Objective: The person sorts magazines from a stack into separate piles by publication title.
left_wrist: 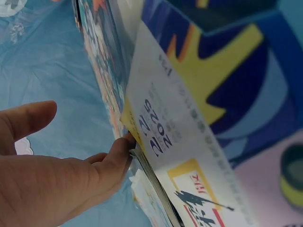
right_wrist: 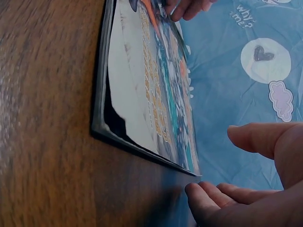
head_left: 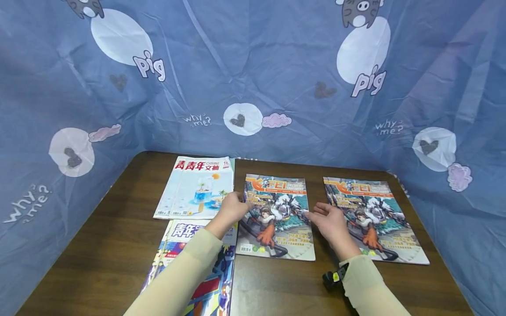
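Observation:
A comic-style magazine (head_left: 276,219) with an orange title lies flat between my two hands. My left hand (head_left: 230,211) is at its left edge, thumb held apart from the fingers. In the left wrist view the fingertips (left_wrist: 124,144) are right beside the page edges of a purple-and-yellow magazine (left_wrist: 189,142). My right hand (head_left: 332,226) is by the middle magazine's right edge, fingers loosely extended and nothing in its grasp. The right wrist view shows its thumb and fingers (right_wrist: 203,198) spread near that magazine's corner. A second magazine (head_left: 379,219) with the same cover lies to the right, partly behind my right hand.
Light-blue magazines (head_left: 193,188) overlap at the table's back left. Nearer me, colourful magazines (head_left: 209,287) lie partly hidden under my left sleeve (head_left: 178,276). A blue patterned cloth (head_left: 253,79) hangs around the wooden table (head_left: 99,250) at the back and sides.

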The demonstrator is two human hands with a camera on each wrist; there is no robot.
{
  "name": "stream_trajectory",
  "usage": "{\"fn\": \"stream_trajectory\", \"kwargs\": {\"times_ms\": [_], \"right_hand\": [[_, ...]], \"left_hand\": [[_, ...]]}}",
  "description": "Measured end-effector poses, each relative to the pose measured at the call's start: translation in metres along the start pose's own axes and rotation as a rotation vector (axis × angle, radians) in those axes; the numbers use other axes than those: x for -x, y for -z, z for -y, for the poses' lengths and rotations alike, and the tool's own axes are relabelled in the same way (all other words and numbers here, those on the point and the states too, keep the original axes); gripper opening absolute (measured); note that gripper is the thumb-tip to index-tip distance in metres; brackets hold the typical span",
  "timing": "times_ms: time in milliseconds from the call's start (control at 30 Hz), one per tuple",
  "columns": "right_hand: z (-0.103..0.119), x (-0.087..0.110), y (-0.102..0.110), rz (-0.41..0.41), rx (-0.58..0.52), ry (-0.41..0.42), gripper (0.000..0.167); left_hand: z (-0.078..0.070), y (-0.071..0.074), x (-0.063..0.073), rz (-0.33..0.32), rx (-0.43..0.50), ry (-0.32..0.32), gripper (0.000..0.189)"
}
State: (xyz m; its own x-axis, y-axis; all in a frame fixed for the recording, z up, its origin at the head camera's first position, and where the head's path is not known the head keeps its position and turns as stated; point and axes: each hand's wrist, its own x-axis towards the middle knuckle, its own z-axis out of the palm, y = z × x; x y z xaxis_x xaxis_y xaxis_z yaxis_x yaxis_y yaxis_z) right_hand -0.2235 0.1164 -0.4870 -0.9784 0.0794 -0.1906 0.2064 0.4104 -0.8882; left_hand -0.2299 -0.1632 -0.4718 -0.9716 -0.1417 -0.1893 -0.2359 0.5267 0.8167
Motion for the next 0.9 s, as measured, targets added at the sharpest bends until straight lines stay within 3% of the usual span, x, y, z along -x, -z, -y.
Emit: {"fn": "stream_trajectory", "kwargs": {"times_ms": [367,900], "right_hand": [[-0.0036,-0.0047,-0.0019,0.019,-0.003,-0.021,0.065],[0.0015,-0.0046,-0.0053,0.029,-0.016,-0.036,0.064]], "left_hand": [[-0.0011,0.0010,-0.0075,0.007,-0.024,0.063,0.059],[-0.0036,0.0043,-0.0085,0.013,0.078,0.131,0.061]]}}
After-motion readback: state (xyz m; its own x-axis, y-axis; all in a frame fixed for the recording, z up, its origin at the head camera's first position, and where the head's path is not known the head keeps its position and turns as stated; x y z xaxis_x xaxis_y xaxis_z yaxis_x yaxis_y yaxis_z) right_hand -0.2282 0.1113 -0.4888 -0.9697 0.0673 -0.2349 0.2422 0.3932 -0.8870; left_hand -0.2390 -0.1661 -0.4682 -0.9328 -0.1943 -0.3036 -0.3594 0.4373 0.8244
